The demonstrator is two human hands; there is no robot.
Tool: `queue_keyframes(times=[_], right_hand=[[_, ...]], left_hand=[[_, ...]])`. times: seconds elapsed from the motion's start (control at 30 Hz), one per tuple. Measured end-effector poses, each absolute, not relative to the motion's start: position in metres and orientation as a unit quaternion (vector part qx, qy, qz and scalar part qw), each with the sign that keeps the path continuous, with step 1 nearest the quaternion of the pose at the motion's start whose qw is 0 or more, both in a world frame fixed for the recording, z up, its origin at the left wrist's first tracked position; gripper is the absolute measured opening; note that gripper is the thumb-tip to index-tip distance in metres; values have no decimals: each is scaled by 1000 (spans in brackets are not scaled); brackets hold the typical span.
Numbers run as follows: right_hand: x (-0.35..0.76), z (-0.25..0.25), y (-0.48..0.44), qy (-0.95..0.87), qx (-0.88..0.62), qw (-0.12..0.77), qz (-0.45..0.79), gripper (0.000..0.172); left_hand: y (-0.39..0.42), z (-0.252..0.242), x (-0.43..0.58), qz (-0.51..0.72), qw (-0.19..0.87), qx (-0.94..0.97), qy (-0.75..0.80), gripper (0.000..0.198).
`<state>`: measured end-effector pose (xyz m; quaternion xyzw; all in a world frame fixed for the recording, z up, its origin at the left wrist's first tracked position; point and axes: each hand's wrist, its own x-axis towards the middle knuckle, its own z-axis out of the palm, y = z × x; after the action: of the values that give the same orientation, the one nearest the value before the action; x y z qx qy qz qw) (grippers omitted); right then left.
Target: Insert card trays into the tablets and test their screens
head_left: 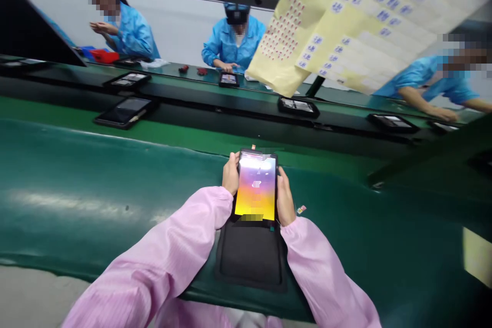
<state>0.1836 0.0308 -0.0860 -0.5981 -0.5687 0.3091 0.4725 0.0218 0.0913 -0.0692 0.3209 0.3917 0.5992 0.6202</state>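
Note:
A tablet with a lit purple-to-yellow screen is held between my two hands, its screen facing me. My left hand grips its left edge, and my right hand wraps round the right edge; both sets of fingers are partly hidden behind it. Under the tablet's near end lies a black padded tray on the green mat. A small card-like piece rests just right of my right wrist. Another small reddish piece shows at the tablet's top edge.
Beyond the green mat runs a dark conveyor line carrying several devices in black trays. A dark tablet lies at its near side. Yellow sheets with stickers hang at upper right. Several people in blue work across the line.

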Motion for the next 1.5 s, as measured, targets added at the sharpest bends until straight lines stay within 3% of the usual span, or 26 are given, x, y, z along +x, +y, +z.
queue_keyframes(times=[0.1,0.2,0.4,0.7,0.97,1.07,1.17,1.37,1.5], right_hand=[[180,-83,29,-566,-586,491,310,72],[177,-85,28,-551,-586,519,289,75],[176,-84,27,-479,-629,521,322,79],[176,-83,28,-452,-646,500,360,72],[175,-83,30,-449,-639,508,364,68],[176,-87,31,-453,-633,516,357,63],[176,-89,32,-459,-622,530,349,62],[177,-90,31,-460,-626,526,345,61],[178,-90,31,-460,-633,515,350,61]], left_hand=[[93,-68,10,675,410,443,424,54],[112,-67,-22,676,206,527,473,50],[166,-73,-153,440,-71,484,753,54],[195,-61,-329,249,-67,471,843,42],[224,-67,-347,123,-47,525,841,37],[233,-49,-347,77,-33,574,815,29],[229,-22,-348,48,-24,637,769,39],[122,-13,-332,52,-45,767,638,71],[-5,-53,-266,109,-63,801,585,41]])
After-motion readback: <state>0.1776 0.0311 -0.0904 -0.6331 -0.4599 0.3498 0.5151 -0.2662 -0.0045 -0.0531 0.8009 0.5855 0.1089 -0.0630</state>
